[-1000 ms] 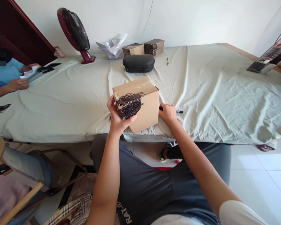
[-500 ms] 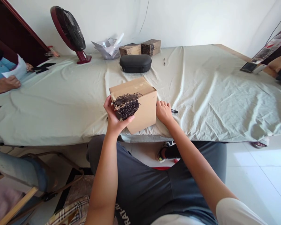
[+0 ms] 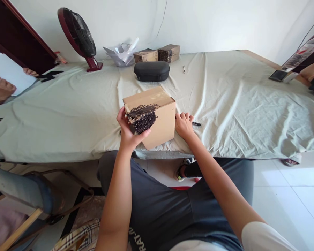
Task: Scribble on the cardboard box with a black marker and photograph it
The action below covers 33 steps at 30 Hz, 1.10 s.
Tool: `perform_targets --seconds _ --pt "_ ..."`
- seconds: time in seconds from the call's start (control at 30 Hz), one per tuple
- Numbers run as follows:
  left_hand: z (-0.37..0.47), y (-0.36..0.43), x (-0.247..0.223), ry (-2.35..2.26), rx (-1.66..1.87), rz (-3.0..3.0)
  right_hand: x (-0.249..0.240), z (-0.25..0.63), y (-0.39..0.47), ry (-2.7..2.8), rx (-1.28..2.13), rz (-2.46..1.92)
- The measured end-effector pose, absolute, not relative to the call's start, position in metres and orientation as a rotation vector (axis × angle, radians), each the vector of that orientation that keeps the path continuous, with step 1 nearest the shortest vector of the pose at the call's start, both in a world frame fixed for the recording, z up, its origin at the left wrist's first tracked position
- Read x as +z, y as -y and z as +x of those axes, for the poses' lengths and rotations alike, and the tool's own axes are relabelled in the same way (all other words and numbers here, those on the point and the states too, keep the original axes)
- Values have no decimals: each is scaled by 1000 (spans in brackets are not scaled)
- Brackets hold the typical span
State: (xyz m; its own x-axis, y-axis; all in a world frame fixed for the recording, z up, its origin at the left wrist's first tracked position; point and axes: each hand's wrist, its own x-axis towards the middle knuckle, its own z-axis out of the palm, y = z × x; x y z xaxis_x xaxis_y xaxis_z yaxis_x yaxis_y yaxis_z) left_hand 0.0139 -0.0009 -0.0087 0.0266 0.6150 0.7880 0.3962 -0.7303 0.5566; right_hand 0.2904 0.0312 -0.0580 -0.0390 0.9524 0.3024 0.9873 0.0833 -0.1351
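Head view: the left hand's fingers spread around the lower left corner of a large, tan cardboard box, thumb pressing its front face beside dense black scribbling. The right hand's fingers curl together over a slim black marker, one end jutting out; how tightly they grip, I cannot tell. The box sits between both hands at the near edge of a pale green cloth, the right hand resting just beside it. This looks like a steadying step, with the marker low by the cloth. Bringing the marker to a face would call for lifting the right hand while the left holds firm. Farther out lie an oblong black zipped case and two small brown cardboard boxes by the wall.
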Motion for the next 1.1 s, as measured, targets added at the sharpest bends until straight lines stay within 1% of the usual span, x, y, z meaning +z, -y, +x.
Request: perform_targets --seconds 0.43,0.93,1.1 --pt "14 3 -8 -1076 1783 2104 -42 290 -26 1933 -98 -1989" --pt "14 8 -4 -1082 1734 2101 -42 290 -28 1897 -49 -2033" --pt "15 8 -4 -1074 1737 2101 -45 291 -28 1915 31 -2041"
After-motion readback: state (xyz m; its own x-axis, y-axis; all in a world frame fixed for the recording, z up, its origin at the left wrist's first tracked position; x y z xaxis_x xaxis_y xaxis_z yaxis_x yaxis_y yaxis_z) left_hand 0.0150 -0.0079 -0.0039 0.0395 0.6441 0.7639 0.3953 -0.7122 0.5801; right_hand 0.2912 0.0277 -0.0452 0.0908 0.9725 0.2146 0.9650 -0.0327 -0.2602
